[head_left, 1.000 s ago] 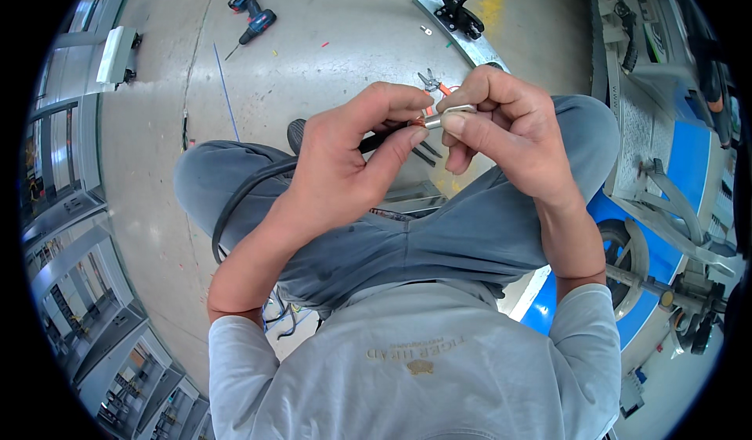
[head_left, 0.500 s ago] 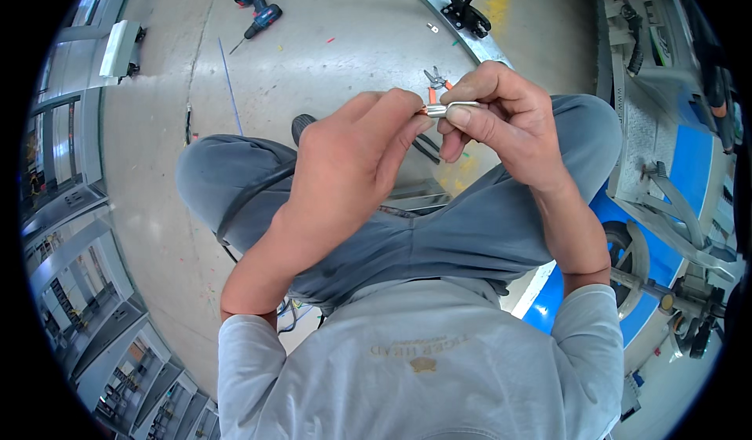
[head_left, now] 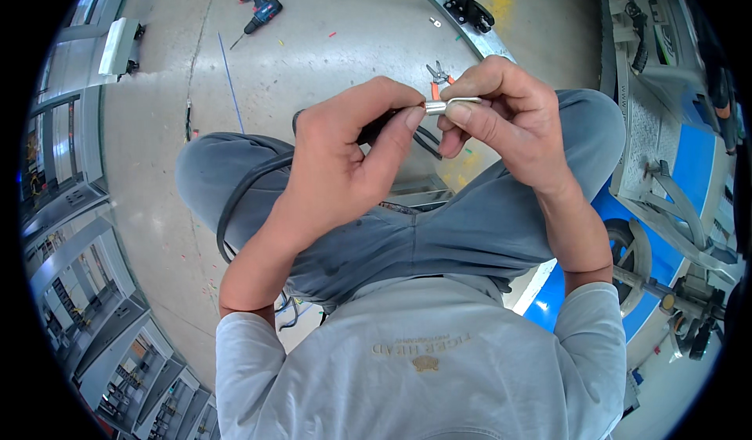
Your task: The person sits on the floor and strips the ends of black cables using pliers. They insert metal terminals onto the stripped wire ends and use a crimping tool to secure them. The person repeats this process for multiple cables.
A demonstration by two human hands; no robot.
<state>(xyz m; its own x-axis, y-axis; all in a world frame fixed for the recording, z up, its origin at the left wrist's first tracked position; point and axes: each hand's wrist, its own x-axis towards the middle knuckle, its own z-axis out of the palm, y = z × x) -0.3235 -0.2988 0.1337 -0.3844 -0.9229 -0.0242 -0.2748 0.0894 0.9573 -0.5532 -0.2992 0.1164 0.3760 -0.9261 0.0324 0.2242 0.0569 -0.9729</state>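
Note:
Between the thumb and fingers of my right hand (head_left: 509,119) is a silvery cable lug (head_left: 435,107), its flat tongue pointing right and its barrel left. My left hand (head_left: 337,158) is closed round the end of a black cable (head_left: 229,209), mostly hidden by the palm and fingers. A trace of copper shows at the barrel's left opening, by my left fingertips. How deep the strands sit inside cannot be seen. From my left hand the cable loops over my left knee. Orange-handled cutters (head_left: 439,80) lie on the floor just beyond my hands.
A cordless drill (head_left: 257,8) lies on the floor at far left, near a blue strip (head_left: 230,84). At far right a black tool (head_left: 468,5) is mounted on a metal bar (head_left: 489,45). Another small lug (head_left: 435,22) lies beside it. Metal frames (head_left: 78,268) line the left; wheeled equipment (head_left: 627,244) stands right.
My left hand has turned slightly and its thumb has shifted, with less copper showing at the lug. The cable loop bows out further left. My right hand keeps its pinch.

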